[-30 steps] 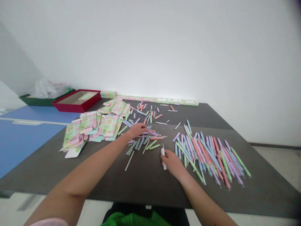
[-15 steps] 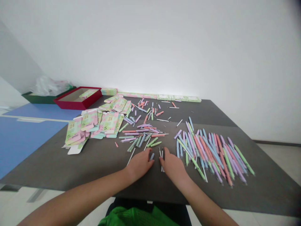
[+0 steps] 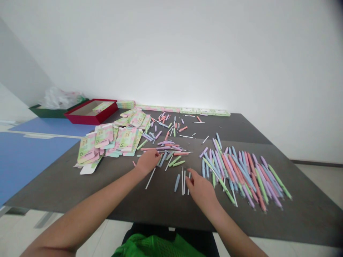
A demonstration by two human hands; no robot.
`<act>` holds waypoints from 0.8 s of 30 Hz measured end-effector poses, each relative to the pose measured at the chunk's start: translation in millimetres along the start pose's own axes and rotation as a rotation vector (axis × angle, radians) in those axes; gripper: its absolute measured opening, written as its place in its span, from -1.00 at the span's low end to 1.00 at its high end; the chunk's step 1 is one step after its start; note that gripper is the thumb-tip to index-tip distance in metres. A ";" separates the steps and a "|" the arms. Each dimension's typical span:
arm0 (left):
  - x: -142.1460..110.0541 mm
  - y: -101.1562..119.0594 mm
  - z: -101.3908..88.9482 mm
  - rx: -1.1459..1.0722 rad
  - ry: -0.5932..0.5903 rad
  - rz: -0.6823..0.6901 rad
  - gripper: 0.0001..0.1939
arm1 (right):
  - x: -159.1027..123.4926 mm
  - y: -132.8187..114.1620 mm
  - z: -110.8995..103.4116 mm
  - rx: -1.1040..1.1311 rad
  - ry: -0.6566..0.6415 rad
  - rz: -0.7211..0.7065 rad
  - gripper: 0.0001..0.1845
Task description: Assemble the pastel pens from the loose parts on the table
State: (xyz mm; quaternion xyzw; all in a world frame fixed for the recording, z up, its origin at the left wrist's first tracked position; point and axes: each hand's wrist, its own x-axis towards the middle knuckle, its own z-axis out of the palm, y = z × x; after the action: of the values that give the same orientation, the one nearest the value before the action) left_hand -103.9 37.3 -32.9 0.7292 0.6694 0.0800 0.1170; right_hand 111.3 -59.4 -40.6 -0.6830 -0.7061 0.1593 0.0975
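My left hand (image 3: pixel 148 160) is over the near-left edge of a loose pile of pastel pen parts (image 3: pixel 170 147). Its fingers are bent together at short grey-green parts, and whatever is between the fingertips is hidden. A white pen refill (image 3: pixel 150 178) lies just below that hand. My right hand (image 3: pixel 200 187) curls its thumb and fingers round a thin white refill (image 3: pixel 189 175) at the table's near middle. Two more refills (image 3: pixel 183 182) lie side by side to its left. Beyond them lies a blue pen barrel (image 3: pixel 177 182), touched by neither hand.
Many pastel pens (image 3: pixel 241 171) lie in a heap at the right. Printed cartons (image 3: pixel 125 139) spread across the left of the dark table (image 3: pixel 120 200). A red box lid (image 3: pixel 91 111) and a green tray (image 3: pixel 48 111) with plastic wrap stand back left. Stacked packs (image 3: pixel 198 111) line the wall.
My left hand has let go of the blue barrel and moved left and away to the pile. My right hand has shifted slightly right, with a third refill now showing at its fingers.
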 end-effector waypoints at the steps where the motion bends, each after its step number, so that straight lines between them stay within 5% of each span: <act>1: 1.9 0.0 3.4 0.005 -0.010 0.003 -0.74 | 0.1 -0.3 0.0 0.006 0.012 -0.007 -0.62; 6: 0.9 3.2 18.9 0.039 0.006 0.000 -0.81 | -0.4 0.8 -0.1 0.026 0.033 -0.018 -0.65; 13: 5.8 -1.6 14.8 0.055 0.073 0.017 -0.74 | -0.7 7.1 3.5 0.057 0.106 -0.018 -0.66; 24: 14.6 26.7 23.4 0.082 0.014 0.087 -0.73 | -0.9 7.1 2.2 0.066 0.126 -0.015 -0.67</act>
State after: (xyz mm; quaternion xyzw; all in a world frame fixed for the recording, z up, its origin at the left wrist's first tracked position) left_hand -70.5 48.3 -48.5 0.7614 0.6404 0.0626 0.0789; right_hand 117.2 -60.3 -45.1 -0.6829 -0.6979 0.1387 0.1655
